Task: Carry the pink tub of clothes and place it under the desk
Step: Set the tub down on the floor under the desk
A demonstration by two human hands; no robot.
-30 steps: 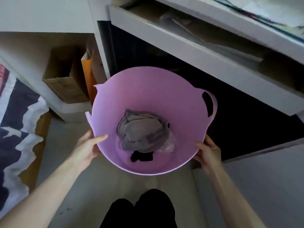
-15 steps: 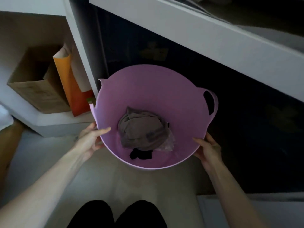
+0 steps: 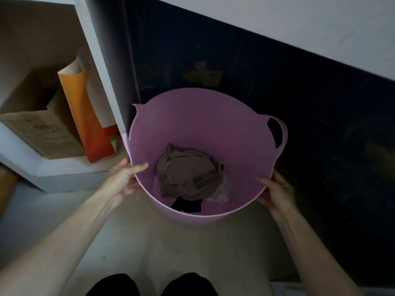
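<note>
The pink tub (image 3: 198,116) fills the middle of the view, low over the pale floor at the mouth of the dark space under the white desk (image 3: 277,24). A bundled grey-brown garment (image 3: 188,174) and a black piece lie at its bottom. My left hand (image 3: 125,178) grips the tub's left rim, thumb inside the wall. My right hand (image 3: 277,189) clasps the right rim from outside. One loop handle (image 3: 280,133) shows on the right. The tub's base is hidden by its own wall.
The desk's white side panel (image 3: 100,67) stands just left of the tub. Beyond it, a low white shelf (image 3: 64,169) holds a cardboard box (image 3: 42,133) and an orange paper bag (image 3: 85,116). A dark wall with a socket (image 3: 205,75) lies behind. My black-clad knees (image 3: 149,285) show at the bottom.
The tub has gone forward and down, into the desk's shadow. The desk edge has risen to the top of the view. Both hands keep the same grip.
</note>
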